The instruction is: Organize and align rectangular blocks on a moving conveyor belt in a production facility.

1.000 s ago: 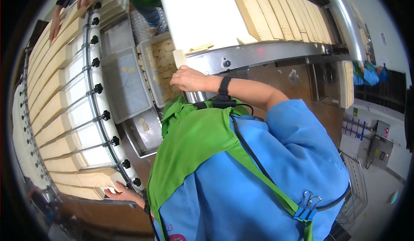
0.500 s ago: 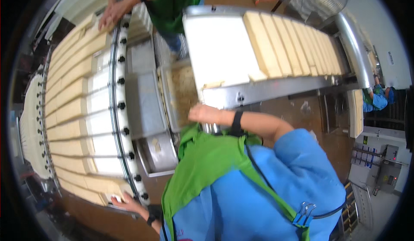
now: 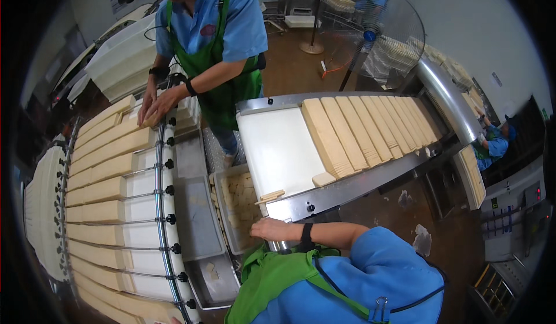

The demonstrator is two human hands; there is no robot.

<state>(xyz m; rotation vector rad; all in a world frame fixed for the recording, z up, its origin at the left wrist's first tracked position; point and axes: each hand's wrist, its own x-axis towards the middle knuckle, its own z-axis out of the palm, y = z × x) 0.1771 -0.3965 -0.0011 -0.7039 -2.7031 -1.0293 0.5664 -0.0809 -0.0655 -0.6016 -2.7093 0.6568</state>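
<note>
My right hand (image 3: 269, 229) rests at the near corner of a conveyor's metal edge (image 3: 301, 205), fingers curled; what they hold, if anything, is hidden. A tray of small pale offcuts (image 3: 237, 199) lies just beyond it. On the white belt (image 3: 275, 144) are a row of pale yellow slabs (image 3: 347, 133) and a few loose strips (image 3: 272, 195) by the near edge. At the bottom left, only fingertips of my left hand (image 3: 175, 321) show, beside long pale bars (image 3: 104, 248) in a railed rack (image 3: 158, 208); their grip cannot be made out.
A co-worker (image 3: 214, 34) in a green apron stands across from me, hands (image 3: 159, 104) on bars at the rack's far end. Below the rack's side sit metal trays (image 3: 208, 277). A large fan (image 3: 368, 37), a steel roller cover (image 3: 440, 92) and more workers (image 3: 495, 144) are farther off.
My view has tilted up, bringing the co-worker's body and fan into view. My left hand has slipped mostly out of frame. My right hand stays near the belt's corner.
</note>
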